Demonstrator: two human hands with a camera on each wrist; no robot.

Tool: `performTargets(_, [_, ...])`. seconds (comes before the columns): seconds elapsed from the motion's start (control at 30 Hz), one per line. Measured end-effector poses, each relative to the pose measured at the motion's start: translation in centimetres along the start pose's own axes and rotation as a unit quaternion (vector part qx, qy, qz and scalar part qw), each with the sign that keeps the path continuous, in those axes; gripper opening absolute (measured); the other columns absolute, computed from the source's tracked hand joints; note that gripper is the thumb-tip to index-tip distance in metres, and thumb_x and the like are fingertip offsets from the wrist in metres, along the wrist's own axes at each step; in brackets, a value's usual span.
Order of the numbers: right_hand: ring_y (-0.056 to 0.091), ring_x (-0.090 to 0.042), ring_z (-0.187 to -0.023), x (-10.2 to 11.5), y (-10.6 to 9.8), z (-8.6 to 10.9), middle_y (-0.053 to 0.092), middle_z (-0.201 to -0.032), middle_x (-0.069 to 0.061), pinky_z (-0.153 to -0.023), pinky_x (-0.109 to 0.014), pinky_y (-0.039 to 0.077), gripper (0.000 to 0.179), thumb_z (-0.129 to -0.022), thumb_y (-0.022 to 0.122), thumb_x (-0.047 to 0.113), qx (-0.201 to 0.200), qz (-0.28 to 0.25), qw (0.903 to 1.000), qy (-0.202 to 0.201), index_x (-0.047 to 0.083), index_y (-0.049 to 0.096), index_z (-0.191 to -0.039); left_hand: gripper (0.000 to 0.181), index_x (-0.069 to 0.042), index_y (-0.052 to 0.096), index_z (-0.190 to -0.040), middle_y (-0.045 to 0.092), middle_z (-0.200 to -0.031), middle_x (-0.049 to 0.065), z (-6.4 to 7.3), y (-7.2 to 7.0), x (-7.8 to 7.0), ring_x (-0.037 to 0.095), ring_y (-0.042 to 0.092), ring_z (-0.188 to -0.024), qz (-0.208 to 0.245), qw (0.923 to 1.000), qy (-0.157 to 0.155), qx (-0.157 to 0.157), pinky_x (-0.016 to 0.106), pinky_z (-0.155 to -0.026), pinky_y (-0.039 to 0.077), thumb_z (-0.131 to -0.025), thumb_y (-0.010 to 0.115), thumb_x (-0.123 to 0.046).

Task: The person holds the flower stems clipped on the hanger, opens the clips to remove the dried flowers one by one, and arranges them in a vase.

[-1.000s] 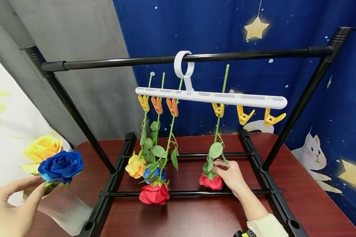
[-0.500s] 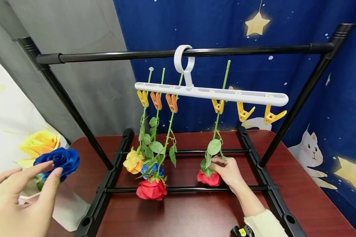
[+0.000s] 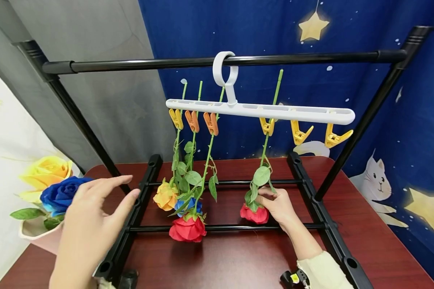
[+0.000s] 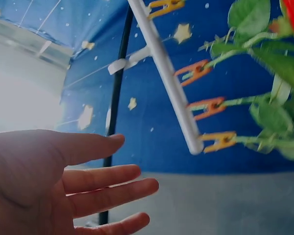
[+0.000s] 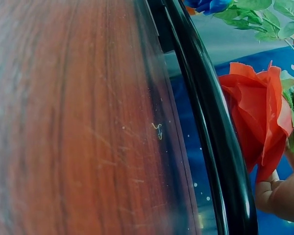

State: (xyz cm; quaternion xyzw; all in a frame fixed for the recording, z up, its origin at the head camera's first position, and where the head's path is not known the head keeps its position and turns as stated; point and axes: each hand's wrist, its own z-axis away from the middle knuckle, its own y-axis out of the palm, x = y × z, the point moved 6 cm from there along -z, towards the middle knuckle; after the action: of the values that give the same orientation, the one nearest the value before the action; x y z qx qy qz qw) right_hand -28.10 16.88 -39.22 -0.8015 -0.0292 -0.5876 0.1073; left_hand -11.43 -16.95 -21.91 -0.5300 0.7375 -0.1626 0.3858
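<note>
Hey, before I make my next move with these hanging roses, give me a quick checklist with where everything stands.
1. Hanger hooked over the black bar: ok.
2. Hanger level: not ok, its right end sits lower in the head view.
3. Held red rose supported: ok, right hand holds it near the bloom.
4. Firm grip of its yellow clip on the stem: cannot tell.
5. Left hand free: ok, it holds nothing.
6. Next clip and end clip free: ok, no stem in either.

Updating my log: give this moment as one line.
left hand: empty; right hand: holding rightmost hanging rose; white hanger: four flowers clipped
</note>
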Motion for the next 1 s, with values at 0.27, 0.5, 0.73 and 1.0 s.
performTargets(0.27, [0.061,0.001,-0.071,-0.3,-0.1,0.0,0.070,-0.083,0.019,-0.063,-0.019,0.051,0.020,-0.086,0.072,-0.002,0.024,0.006,0.9994,-0.025,-0.014,0.068,-0.100,0.035,-0.015,0.069,-0.122,0.069,-0.119,0.009,-1.2,3.1,-2.5,0.025,0.056,-0.106,0.060,0.9946,0.064,0.056,0.047,-0.080,0.051,-0.089,0.075,-0.024])
performTargets(0.5, [0.063,0.004,-0.088,-0.3,-0.2,0.0,0.069,-0.092,0.023,-0.071,-0.020,0.054,0.021,-0.083,0.074,-0.004,0.039,0.050,0.9957,-0.068,-0.010,0.071,-0.103,0.037,-0.017,0.068,-0.124,0.067,-0.126,0.002,-2.2,6.3,-5.5,0.022,0.056,-0.118,0.121,0.9811,0.116,0.096,0.049,-0.094,0.051,-0.089,0.076,-0.024])
performTargets(0.73, [0.058,0.005,-0.097,-0.3,-0.3,-0.1,0.071,-0.099,0.005,-0.074,-0.019,0.054,0.022,-0.083,0.074,-0.003,0.039,0.064,0.9954,-0.060,-0.009,0.071,-0.103,0.035,-0.018,0.069,-0.125,0.070,-0.116,0.001,-4.2,9.7,-9.6,0.016,0.057,-0.096,0.143,0.9694,0.115,0.163,0.035,-0.078,0.052,-0.093,0.070,-0.031])
performTargets(1.0, [0.059,0.007,-0.100,-0.2,-0.6,-0.1,0.069,-0.109,-0.019,-0.082,-0.018,0.054,0.017,-0.084,0.074,0.000,0.048,0.080,0.9939,-0.059,-0.004,0.074,-0.100,0.036,-0.013,0.071,-0.122,0.074,-0.116,0.005,-6.7,13.4,-13.4,0.022,0.065,-0.103,0.182,0.9636,0.122,0.153,0.039,-0.087,0.053,-0.092,0.072,-0.032])
